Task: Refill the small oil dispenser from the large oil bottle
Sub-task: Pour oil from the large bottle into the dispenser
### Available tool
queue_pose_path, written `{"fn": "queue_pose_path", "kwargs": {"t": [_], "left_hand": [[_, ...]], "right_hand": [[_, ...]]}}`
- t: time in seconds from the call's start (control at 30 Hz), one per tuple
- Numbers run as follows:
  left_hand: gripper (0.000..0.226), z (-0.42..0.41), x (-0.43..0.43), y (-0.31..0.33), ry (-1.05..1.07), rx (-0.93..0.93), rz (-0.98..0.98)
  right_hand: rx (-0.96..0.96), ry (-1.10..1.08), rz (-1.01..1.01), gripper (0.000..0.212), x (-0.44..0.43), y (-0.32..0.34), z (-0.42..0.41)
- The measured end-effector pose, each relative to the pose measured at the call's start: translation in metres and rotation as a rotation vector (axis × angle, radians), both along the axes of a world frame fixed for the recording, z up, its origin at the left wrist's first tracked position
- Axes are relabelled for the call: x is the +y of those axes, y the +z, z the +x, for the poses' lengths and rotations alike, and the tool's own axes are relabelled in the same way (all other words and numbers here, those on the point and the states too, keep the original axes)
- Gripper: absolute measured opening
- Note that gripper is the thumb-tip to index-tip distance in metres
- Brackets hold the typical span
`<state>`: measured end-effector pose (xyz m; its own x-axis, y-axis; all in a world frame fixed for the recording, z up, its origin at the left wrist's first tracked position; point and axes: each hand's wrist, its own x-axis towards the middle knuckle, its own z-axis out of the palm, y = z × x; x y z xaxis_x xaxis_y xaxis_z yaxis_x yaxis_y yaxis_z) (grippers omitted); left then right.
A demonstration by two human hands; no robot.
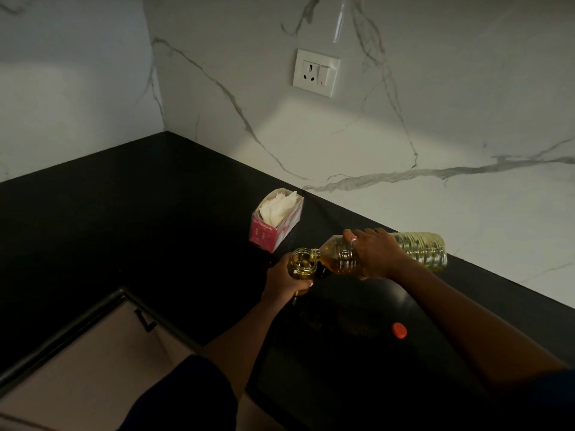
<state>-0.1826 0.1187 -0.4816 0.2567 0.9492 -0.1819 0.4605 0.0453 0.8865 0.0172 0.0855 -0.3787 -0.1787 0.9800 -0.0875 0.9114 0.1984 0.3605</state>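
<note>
Clearly the pouring step is in hand. The right hand (pixel 376 255) grips the large oil bottle (pixel 423 248) around its ribbed middle, fingers curled over the top side. It holds the bottle tipped almost flat, with the base toward the marble wall and the neck pointing to the left. Held so, the yellow oil gathers at the neck, and the mouth of the bottle sits just at the rim of the small oil dispenser (pixel 301 264). This closeness makes sense, I think: a short fall gives less splash on the black countertop (pixel 155 213).

The left hand (pixel 281 283) wraps the lower part of the dispenser, fingers closed around the glass, probably to keep it steady with its open mouth under the bottle's mouth. Whether it stands on the counter or is lifted a little, I cannot tell. Some oil is seen inside, but the level is hard to read in this dim light.

The red cap (pixel 399 330) lies on the counter near the right forearm, apart from the pouring, so both hands are free for the work. A pink tissue box (pixel 273 222) stands just behind the dispenser, handy if a drop escapes.
</note>
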Motion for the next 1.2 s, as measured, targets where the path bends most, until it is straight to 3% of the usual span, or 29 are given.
{"fn": "queue_pose_path", "kwargs": {"t": [1.2], "left_hand": [[0.075, -0.0024, -0.0028, 0.0032, 0.001, -0.035, -0.001]], "right_hand": [[-0.009, -0.012, -0.011, 0.103, -0.0001, 0.0016, -0.0021]]}}
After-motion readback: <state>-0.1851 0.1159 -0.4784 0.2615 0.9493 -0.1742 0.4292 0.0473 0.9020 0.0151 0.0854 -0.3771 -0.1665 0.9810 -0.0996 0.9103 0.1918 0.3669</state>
